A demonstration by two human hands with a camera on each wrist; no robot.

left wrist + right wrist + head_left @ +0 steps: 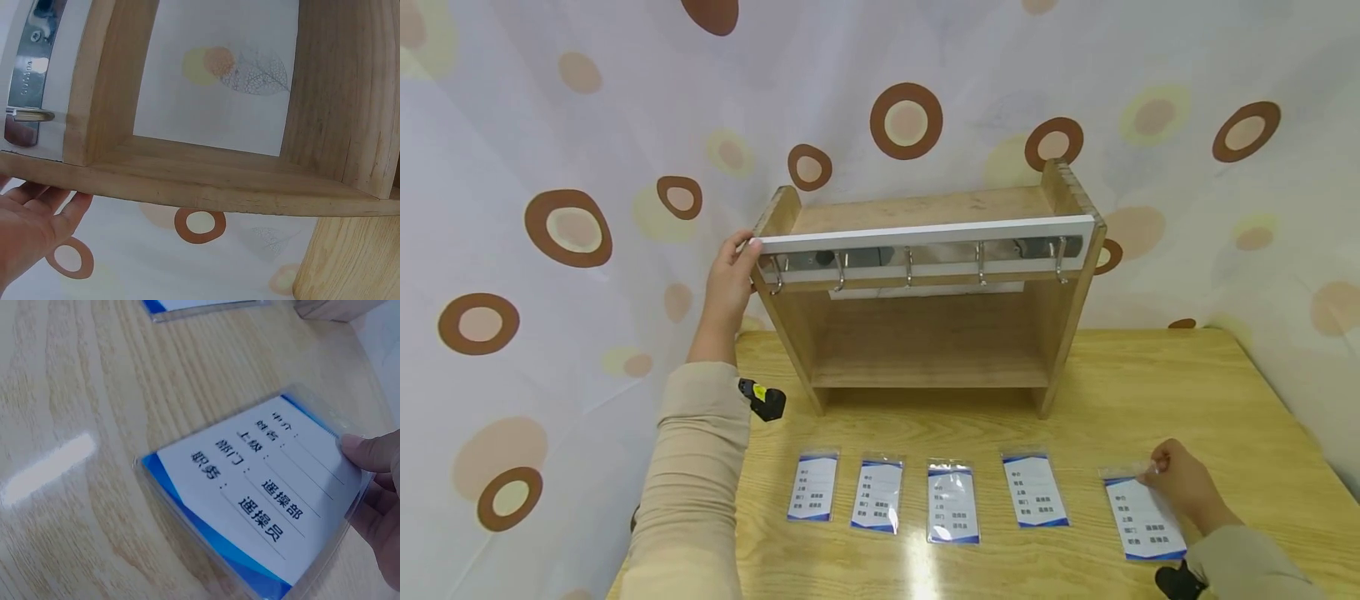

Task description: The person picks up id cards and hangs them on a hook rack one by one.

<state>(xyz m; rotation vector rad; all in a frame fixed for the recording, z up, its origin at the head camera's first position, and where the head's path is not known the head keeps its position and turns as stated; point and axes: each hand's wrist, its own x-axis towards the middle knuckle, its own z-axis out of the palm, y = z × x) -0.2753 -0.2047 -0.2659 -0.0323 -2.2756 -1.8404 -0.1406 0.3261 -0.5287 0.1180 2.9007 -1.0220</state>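
My left hand [730,271] grips the upper left corner of a small wooden shelf [932,337], thumb at the front. In the left wrist view, the fingers [53,215] lie against the outside of its side panel [206,194]. At the right, my right hand [1187,483] pinches the upper right edge of a name badge in a clear sleeve [1146,525]. The right wrist view shows the thumb [369,452] on top of this badge [250,494] and fingers beneath, with the badge close over the table. It is white with blue corners and printed Chinese characters.
A white rail [925,233] with several metal hooks [981,265] runs across the shelf's top front. More sleeved badges, among them one at the far left [812,487] and one near the right [1036,493], lie in a row on the wooden table [1165,375]. A patterned wall covering [970,67] hangs behind.
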